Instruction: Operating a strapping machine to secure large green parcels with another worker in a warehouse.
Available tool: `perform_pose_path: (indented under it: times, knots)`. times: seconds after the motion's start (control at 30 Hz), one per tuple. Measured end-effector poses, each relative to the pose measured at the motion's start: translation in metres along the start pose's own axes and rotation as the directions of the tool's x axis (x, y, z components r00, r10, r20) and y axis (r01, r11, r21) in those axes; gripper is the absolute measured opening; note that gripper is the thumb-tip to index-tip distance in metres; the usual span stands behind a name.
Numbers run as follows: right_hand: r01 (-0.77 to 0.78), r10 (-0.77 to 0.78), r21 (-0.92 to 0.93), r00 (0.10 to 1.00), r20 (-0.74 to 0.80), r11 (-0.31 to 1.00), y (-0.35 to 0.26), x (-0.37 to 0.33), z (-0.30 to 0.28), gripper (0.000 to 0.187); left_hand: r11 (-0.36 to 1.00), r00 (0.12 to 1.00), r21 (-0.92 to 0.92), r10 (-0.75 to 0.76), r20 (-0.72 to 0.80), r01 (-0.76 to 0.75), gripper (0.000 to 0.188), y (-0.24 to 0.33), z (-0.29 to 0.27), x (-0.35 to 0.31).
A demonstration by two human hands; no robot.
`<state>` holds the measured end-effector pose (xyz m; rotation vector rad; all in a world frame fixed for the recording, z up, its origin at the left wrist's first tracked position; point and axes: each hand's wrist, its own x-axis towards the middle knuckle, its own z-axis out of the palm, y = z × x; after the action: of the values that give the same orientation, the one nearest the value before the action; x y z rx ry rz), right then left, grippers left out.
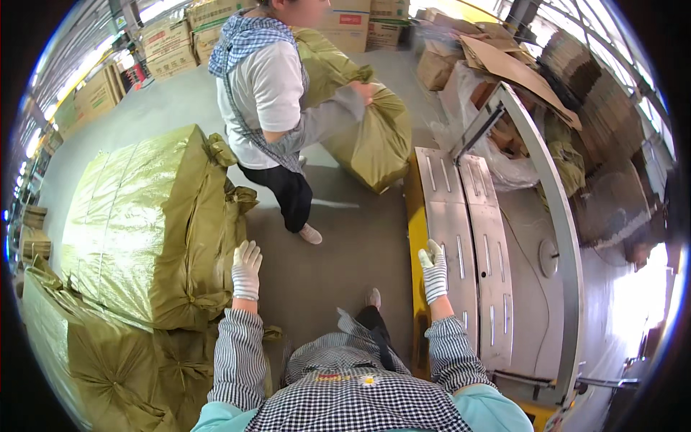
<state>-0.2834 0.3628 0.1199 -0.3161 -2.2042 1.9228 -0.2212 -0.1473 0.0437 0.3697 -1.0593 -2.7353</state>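
Note:
Both of my hands wear white work gloves and are held out in front of me, apart. My left hand (246,271), fingers stretched, holds nothing and is nearest the large bale wrapped in olive-green woven plastic (133,209). My right hand (433,271) is empty too, its fingers extended and the thumb apart, close by the steel-topped strapping machine (452,216) with yellow sides. Ahead, a co-worker (263,93) in a white shirt and checked apron grips the gathered neck of a big olive-green sack (378,137).
More wrapped bales (108,360) stand at the lower left. The machine's metal arch (558,187) rises on the right, a cable (536,288) on the floor beneath it. Flattened cardboard (518,72) and clear plastic lie beyond. Stacked cartons (167,47) line the back.

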Motion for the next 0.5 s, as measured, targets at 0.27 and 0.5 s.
perform_pose_path:
  times: [0.27,0.5]
  knots:
    - [0.111,-0.107,0.123,0.994,-0.037,0.986,-0.057,-0.065,-0.003,0.048,0.973,0.992,0.195,-0.128,-0.003,0.126,0.057,0.009,0.091,0.02]
    - [0.113,-0.11,0.045,0.992,-0.063,0.993,-0.046,-0.099,-0.026,0.043,0.98,0.995,0.169,-0.103,-0.015,0.104,0.061,-0.003,0.099,0.028]
